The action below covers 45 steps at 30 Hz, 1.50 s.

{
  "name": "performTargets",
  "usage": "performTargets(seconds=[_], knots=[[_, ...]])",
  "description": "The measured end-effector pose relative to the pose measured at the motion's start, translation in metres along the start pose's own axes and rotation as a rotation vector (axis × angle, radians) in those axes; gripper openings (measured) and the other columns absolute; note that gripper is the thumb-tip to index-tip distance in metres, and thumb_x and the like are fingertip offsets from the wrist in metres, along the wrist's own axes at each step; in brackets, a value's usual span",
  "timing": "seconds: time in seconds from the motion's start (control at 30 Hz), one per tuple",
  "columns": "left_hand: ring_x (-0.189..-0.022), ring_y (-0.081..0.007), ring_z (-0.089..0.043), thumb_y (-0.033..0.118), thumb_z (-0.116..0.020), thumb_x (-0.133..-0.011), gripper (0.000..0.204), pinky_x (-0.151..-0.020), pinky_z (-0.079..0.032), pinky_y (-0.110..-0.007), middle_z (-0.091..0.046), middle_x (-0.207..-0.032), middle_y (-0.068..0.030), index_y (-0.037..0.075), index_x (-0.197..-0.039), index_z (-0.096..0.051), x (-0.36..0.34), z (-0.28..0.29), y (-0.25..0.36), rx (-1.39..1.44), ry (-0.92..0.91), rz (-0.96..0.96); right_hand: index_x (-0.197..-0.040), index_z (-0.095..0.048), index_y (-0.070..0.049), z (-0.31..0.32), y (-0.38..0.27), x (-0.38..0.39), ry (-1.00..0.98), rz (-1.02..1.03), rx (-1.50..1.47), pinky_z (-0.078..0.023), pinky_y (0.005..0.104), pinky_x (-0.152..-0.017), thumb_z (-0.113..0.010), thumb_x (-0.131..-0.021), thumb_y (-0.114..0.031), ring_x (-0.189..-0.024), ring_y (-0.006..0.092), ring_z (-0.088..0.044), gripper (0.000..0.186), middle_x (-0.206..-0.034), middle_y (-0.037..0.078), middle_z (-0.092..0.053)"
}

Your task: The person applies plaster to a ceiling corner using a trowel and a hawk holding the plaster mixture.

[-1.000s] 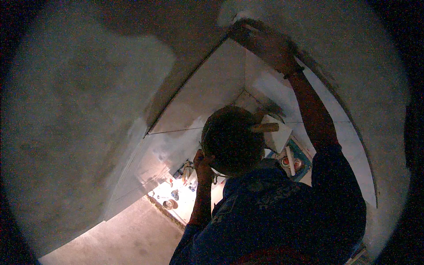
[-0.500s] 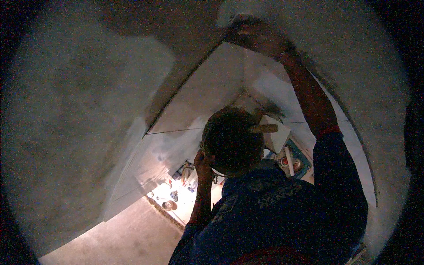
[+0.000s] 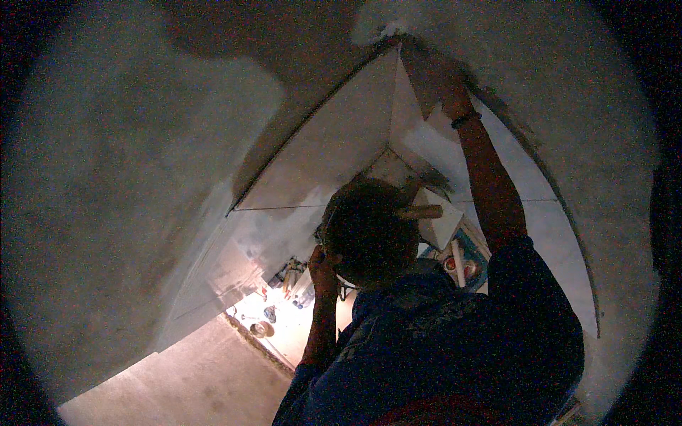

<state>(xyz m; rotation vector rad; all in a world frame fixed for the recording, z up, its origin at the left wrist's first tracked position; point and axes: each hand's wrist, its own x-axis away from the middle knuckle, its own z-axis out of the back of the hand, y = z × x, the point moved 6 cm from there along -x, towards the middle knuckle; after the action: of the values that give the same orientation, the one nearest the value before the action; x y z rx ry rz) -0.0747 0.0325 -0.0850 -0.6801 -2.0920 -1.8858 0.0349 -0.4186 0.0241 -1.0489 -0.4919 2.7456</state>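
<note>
Neither of my own hands is in view. Another person in a dark blue shirt point(image 3: 440, 348) fills the lower middle, seen from behind and above. This person's raised right hand point(image 3: 433, 78) is at the peak where the pale wall panels meet the grey surface. Its fingers are too dark to read, and I cannot tell if it holds anything. A whitish smear point(image 3: 391, 30) lies just beside it. The other person's left hand point(image 3: 323, 263) is held up beside the head, its fingers partly hidden. By the head, a wooden handle point(image 3: 423, 211) lies across a pale flat plate point(image 3: 442, 226).
Lower down to the right is a blue-green tray-like thing point(image 3: 474, 245) with a red round object and a pale stick. Brightly lit small items and a round container point(image 3: 261, 329) sit at the lower left. Patchy grey surfaces point(image 3: 142, 177) surround the panels.
The other person's right hand has shifted slightly right and down from the peak, uncovering more of the joint. The whole view has drifted a little.
</note>
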Motion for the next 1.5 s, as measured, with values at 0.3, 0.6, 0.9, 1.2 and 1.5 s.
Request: performTargets(seconds=[0.3, 0.6, 0.9, 1.2, 1.5], knots=[[-0.064, -0.0106, -0.047, 0.004, -0.058, -0.063, 0.018, -0.058, -0.039, -0.025, -0.052, -0.072, 0.0001, 0.004, -0.08, -0.051, 0.008, 0.004, 0.006, -0.049, 0.05, -0.041, -0.112, -0.048, -0.009, -0.026, 0.016, -0.011, -0.033, -0.01, -0.098, -0.034, 0.0364, -0.092, -0.048, -0.081, -0.025, -0.105, 0.0275, -0.045, 0.035, -0.113, 0.011, -0.049], [-0.068, -0.0122, -0.05, 0.004, -0.057, -0.062, 0.029, -0.061, -0.04, -0.025, -0.054, -0.077, -0.0024, 0.002, -0.09, -0.054, 0.002, 0.001, 0.008, 0.014, 0.058, -0.002, -0.119, -0.041, -0.008, 0.007, -0.021, 0.038, -0.188, 0.112, 0.053, -0.027, 0.037, -0.097, -0.048, -0.081, -0.022, -0.113, 0.026, -0.038, 0.041, -0.123, 0.008, -0.041], [-0.067, -0.011, -0.05, 0.005, -0.055, -0.066, 0.023, -0.058, -0.04, -0.024, -0.055, -0.079, -0.0017, 0.003, -0.088, -0.052, 0.005, -0.004, 0.015, -0.188, 0.008, -0.056, -0.108, -0.05, -0.006, -0.017, -0.008, -0.006, -0.08, -0.059, 0.03, -0.036, 0.0369, -0.089, -0.048, -0.079, -0.017, -0.1, 0.0265, -0.048, 0.031, -0.107, 0.011, -0.052], [-0.065, -0.0095, -0.048, 0.004, -0.055, -0.066, 0.014, -0.056, -0.039, -0.024, -0.053, -0.075, -0.0006, 0.005, -0.079, -0.051, 0.019, 0.0, 0.026, -0.22, 0.039, -0.099, -0.104, -0.052, -0.005, -0.052, -0.017, -0.031, 0.018, -0.265, -0.545, -0.044, 0.0382, -0.08, -0.049, -0.079, -0.018, -0.089, 0.0297, -0.054, 0.027, -0.1, 0.012, -0.056], [-0.062, -0.0088, -0.043, 0.005, -0.054, -0.066, 0.013, -0.054, -0.035, -0.023, -0.049, -0.07, 0.0012, 0.006, -0.077, -0.049, 0.014, -0.008, 0.03, -0.233, 0.028, -0.091, -0.096, -0.057, -0.005, -0.04, -0.067, -0.045, -0.005, -0.333, -0.26, -0.045, 0.0374, -0.076, -0.054, -0.078, -0.017, -0.083, 0.0198, -0.057, 0.022, -0.097, 0.009, -0.058]])
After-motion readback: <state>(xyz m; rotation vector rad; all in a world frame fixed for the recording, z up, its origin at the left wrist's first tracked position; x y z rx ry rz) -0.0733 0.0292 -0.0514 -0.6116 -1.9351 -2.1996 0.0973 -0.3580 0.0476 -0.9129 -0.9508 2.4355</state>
